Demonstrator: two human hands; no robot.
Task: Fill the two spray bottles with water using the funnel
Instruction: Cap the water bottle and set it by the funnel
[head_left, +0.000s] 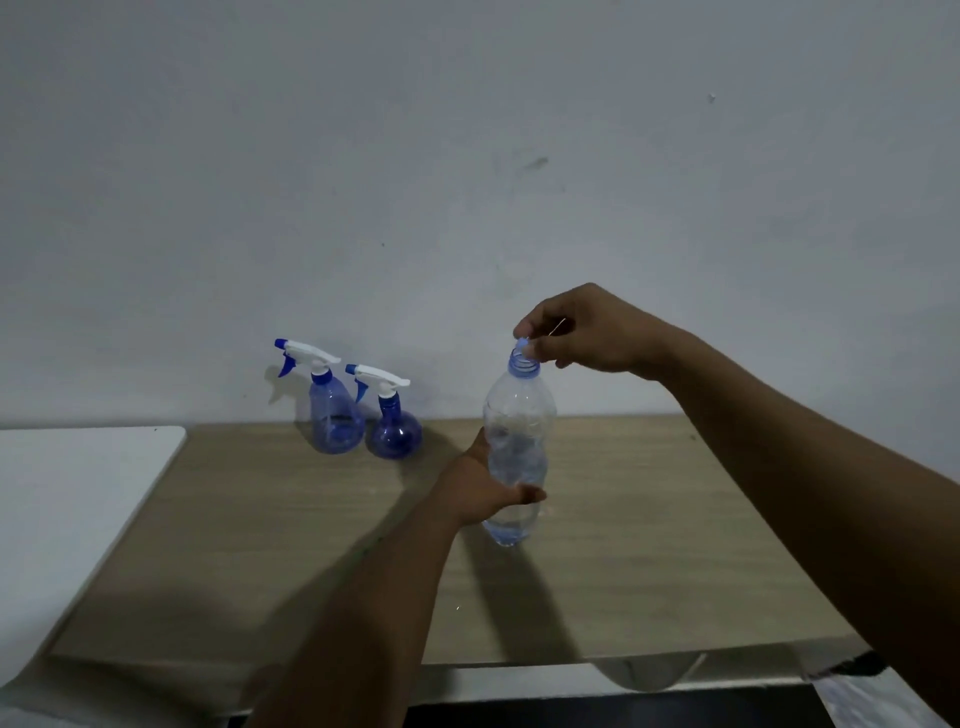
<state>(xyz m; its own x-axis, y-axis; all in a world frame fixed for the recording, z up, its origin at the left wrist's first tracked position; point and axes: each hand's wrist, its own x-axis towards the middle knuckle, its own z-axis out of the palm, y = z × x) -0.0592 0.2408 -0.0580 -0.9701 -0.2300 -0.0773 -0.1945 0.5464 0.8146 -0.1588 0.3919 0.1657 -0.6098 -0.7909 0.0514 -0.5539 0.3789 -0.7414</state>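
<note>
Right now the left hand (483, 488) grips a clear plastic bottle (519, 410) round its lower half, thumb across the near side and fingers wrapped behind, holding it upright over the middle of the wooden table (260, 519). Whether its base rests on the wood or hangs just above it cannot be told. The right hand (587, 332) comes in from above and pinches a small blue cap (523, 345) between thumb and fingertips. The cap sits tilted at the rim of the bottle's blue neck, which shows open beneath it. How much water the bottle holds is not clear through the dim plastic. At the back of the table, close against the wall (467, 156), stand the two spray bottles side by side and nearly touching, a taller sprayer (335, 415) on the left and a rounder sprayer (393, 434) on the right. Both are blue-tinted, with white trigger heads and blue nozzles pointing left, and their heads are screwed on. They stand well apart from both hands. A white top (67, 493) adjoins the table's left edge.
</note>
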